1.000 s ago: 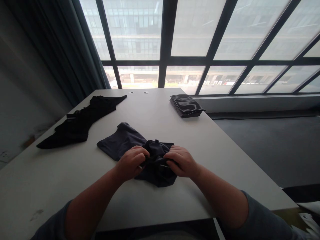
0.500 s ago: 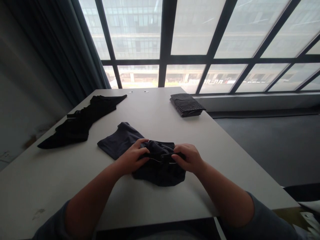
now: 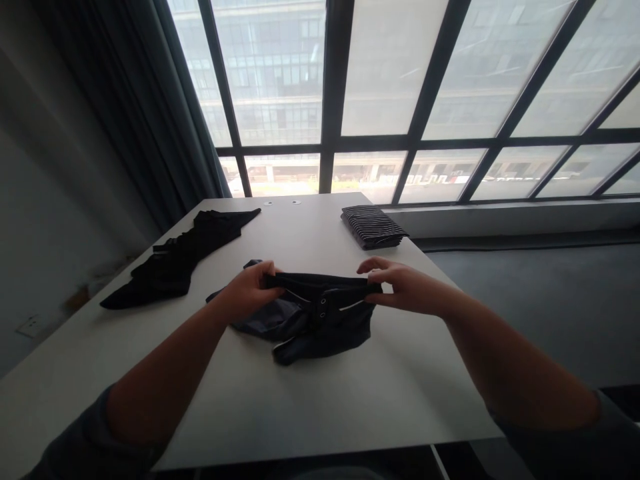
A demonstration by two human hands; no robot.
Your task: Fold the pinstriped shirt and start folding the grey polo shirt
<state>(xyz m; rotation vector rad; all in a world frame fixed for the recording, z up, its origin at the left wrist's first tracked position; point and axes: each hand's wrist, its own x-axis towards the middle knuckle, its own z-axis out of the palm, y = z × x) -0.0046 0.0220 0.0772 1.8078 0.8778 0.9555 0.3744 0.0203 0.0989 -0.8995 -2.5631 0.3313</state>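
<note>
Dark shorts [image 3: 330, 327] with a dark waistband hang between my two hands, the waistband stretched roughly level above the table. My left hand [image 3: 250, 287] pinches the left end of the waistband. At the other end, my right hand [image 3: 395, 285] grips the band between thumb and fingers. Two small round eyelets and thin white lines show near the middle of the band. Part of the dark cloth lies on the white table [image 3: 300, 413], behind and beside my left hand.
A crumpled black garment [image 3: 185, 257] lies along the table's left side. Near the right edge sits a folded striped cloth stack [image 3: 373, 227]. Beyond the table are a large window and a dark curtain [image 3: 165, 100]; a wall socket is at far left.
The waistband has been raised and pulled wider, my hands now farther apart. Its front with the eyelets has come into view. The camera view has tilted up slightly.
</note>
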